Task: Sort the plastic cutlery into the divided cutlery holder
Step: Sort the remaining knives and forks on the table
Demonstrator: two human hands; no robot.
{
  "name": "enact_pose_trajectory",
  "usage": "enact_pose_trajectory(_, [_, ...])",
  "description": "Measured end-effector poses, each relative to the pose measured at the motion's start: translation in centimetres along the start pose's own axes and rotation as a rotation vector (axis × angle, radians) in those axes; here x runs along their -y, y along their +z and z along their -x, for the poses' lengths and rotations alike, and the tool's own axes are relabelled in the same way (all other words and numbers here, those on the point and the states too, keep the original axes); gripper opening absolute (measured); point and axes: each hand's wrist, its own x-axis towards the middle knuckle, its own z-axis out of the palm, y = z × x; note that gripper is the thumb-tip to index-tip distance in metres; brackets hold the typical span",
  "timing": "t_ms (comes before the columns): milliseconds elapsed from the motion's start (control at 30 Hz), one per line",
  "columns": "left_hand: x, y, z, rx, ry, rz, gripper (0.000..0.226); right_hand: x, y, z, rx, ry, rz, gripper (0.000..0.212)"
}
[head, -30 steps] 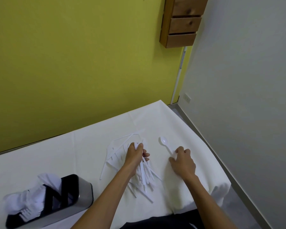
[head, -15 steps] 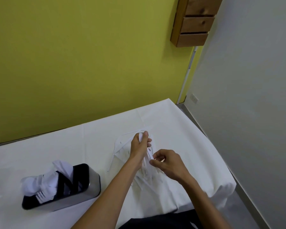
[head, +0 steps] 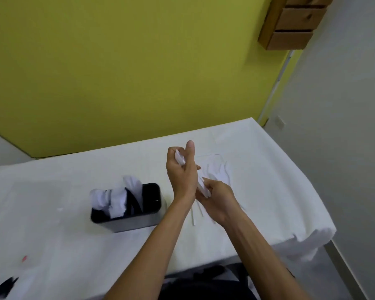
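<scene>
My left hand [head: 182,169] is raised above the white table, shut on a bunch of white plastic cutlery [head: 179,159] whose handles stick out below. My right hand [head: 217,200] is closed around the lower ends of that same bunch [head: 204,189]. A few loose white pieces [head: 218,172] lie on the cloth just behind and under my hands. The divided cutlery holder [head: 139,221], black inside with a metal wall, stands to the left of my hands; white cutlery [head: 115,198] fills its left compartments and the right one looks dark.
The table [head: 279,180] is draped in a white cloth, with its right edge and near corner close by. A yellow wall runs behind. A wooden drawer box [head: 290,24] hangs at the upper right. A small red mark [head: 24,258] sits at the near left.
My left hand lifted the bunch of cutlery off the pile. My right hand left the single spoon and closed on the bunch's lower ends. The camera swung left, bringing the holder nearer centre.
</scene>
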Motion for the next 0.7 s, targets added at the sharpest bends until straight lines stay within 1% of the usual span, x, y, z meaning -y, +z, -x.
enact_pose_trajectory(133, [-2.5, -5.3, -0.3, -0.022, 0.028, 0.096, 0.035, -2.5, 3.9, 0.4, 0.137, -0.038, 0.046, 0.04])
enact_pose_trajectory(200, [-3.9, -8.0, -0.7, -0.081, 0.052, 0.146, 0.038, -3.4, 6.1, 1.1, 0.157, -0.093, 0.15, 0.03])
enact_pose_trajectory(267, [-5.4, -11.1, -1.6, -0.182, 0.091, 0.193, 0.039, -4.3, 8.1, 2.1, 0.061, -0.233, 0.411, 0.024])
enact_pose_trajectory(300, [-6.2, -12.6, -2.0, -0.232, 0.118, 0.218, 0.037, -4.9, 8.6, 2.3, 0.0, -0.338, 0.577, 0.026])
enact_pose_trajectory(333, [-7.0, -14.3, -2.5, -0.282, 0.151, 0.239, 0.035, -5.6, 8.9, 2.4, -0.025, -0.442, 0.744, 0.028])
enact_pose_trajectory(400, [-8.4, -17.9, -3.4, -0.383, 0.217, 0.25, 0.034, -7.4, 9.0, 1.9, -0.004, -0.591, 1.028, 0.034])
enact_pose_trajectory(433, [-8.8, -19.5, -3.9, -0.428, 0.245, 0.238, 0.033, -8.4, 8.8, 1.2, 0.021, -0.639, 1.129, 0.037])
enact_pose_trajectory(500, [-8.6, -21.6, -4.5, -0.488, 0.27, 0.204, 0.035, -9.8, 8.1, 0.1, 0.063, -0.667, 1.244, 0.045])
enact_pose_trajectory(567, [-7.8, -23.2, -4.6, -0.529, 0.253, 0.161, 0.039, -10.9, 8.3, 0.0, 0.064, -0.627, 1.272, 0.055])
enact_pose_trajectory(600, [-7.1, -22.8, -4.6, -0.529, 0.238, 0.141, 0.041, -10.8, 8.0, 0.0, 0.041, -0.62, 1.28, 0.057])
enact_pose_trajectory(700, [-4.7, -23.3, -4.3, -0.552, 0.223, 0.074, 0.049, -11.1, 8.7, 0.0, 0.045, -0.634, 1.334, 0.058])
